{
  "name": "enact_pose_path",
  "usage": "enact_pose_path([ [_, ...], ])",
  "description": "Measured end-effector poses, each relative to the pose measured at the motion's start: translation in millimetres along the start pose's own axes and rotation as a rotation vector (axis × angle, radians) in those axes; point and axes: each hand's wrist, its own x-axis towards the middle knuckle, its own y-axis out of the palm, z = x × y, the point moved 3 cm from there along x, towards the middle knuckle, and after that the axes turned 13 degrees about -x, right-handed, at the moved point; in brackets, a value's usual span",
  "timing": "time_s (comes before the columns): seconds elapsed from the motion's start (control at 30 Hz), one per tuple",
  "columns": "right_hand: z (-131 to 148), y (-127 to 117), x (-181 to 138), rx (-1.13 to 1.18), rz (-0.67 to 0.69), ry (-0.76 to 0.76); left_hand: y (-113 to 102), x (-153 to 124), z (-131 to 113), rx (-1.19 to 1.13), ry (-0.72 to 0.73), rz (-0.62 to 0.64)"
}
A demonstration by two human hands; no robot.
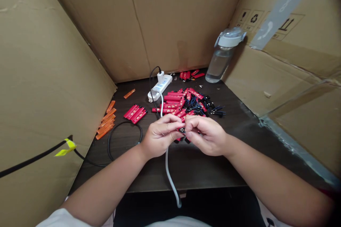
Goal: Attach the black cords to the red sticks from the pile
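A small red piece is held just above the surface, in the middle of the view, pinched between the fingertips of both hands. The left hand is closed on it from the left and the right hand from the right, so each grip is shut on the same piece and neither hand is nearer. Only a dark metal end is shown between the fingertips. The rest is covered, so its long axis cannot be told with certainty.

A white cable is seen running from the power strip under the left hand and off the near edge. Just beyond the hands a pile of red pieces is mixed with black parts. A row of red pieces and orange pieces lie to the left, and a water bottle is stood against the cardboard walls.
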Motion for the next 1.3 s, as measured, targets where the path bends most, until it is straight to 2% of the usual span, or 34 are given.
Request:
enact_pose_path([
  [0.13,-0.2,5.9,-4.6,0.045,-0.072,0.049,-0.7,0.0,-1.5,0.054,0.089,0.003],
  [0.27,0.1,9.2,-5.8,0.146,-0.091,0.167,-2.1,0.2,-3.0,0.116,0.125,-0.006],
  [0.6,-1.0,13.9,-7.1,0.303,-0.116,0.419,-1.8,2.9,-5.7,0.204,0.111,-0.021],
  [0.83,-1.5,13.5,-5.2,0.409,-0.142,0.504,-2.0,4.2,-7.8,0.269,0.126,-0.013],
  [1.03,-1.5,12.2,-4.8,0.394,-0.141,0.510,-1.0,4.3,-8.5,0.253,0.111,-0.020],
  [1.3,-0.7,7.1,-5.3,0.211,-0.175,0.341,-0.5,4.0,-8.7,0.232,0.098,-0.022],
])
